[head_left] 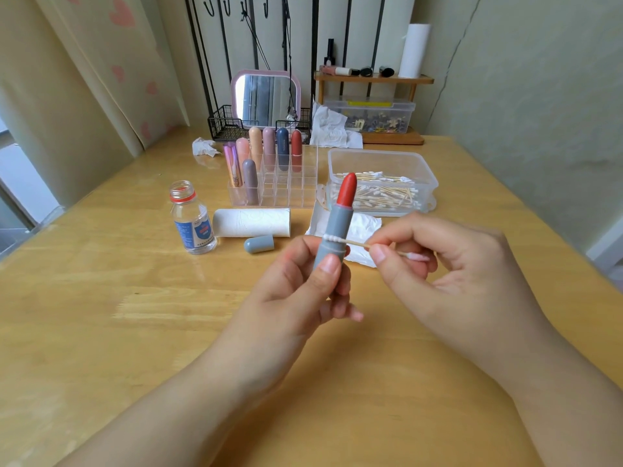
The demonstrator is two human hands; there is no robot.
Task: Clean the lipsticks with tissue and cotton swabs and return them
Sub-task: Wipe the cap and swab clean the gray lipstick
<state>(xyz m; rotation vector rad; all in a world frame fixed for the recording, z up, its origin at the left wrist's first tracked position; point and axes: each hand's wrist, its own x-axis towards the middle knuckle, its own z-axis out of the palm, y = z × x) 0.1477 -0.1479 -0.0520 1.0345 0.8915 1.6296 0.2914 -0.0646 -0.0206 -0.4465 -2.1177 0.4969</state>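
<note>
While both forearms reach in over the wooden table, the notes run near to far.

Left hand: fingers and thumb curled round the grey lipstick tube, held upright above the table, thumb on its lower front.
Lipstick: cap off, red bullet wound up and pointing away and up.
Right hand: thumb and forefinger pinch the wooden stick of a cotton swab near its middle.
Swab: lies across, white left tip touching the tube at the seam above the left thumb; right tip, tinted pink, pokes out past the fingers.
Cap: grey, on its side on the table, just left of the held tube, in front of the tissue roll.
Tissue sheet: flat, white, behind the hands, partly hidden.
Tissue roll: lying on its side.
Bottle: small, clear, uncapped, red ring at neck, blue label, left of the roll.
Organizer: clear, gridded; seven capped lipsticks stand in its left and back cells.
Swab box: clear tub, open, holding many swabs, right of the organizer.
Crumpled tissues: one far left, a bigger wad behind the organizer.
Far edge: pink-framed mirror, wire basket, wooden shelf with small cosmetics and a white paper roll.
</note>
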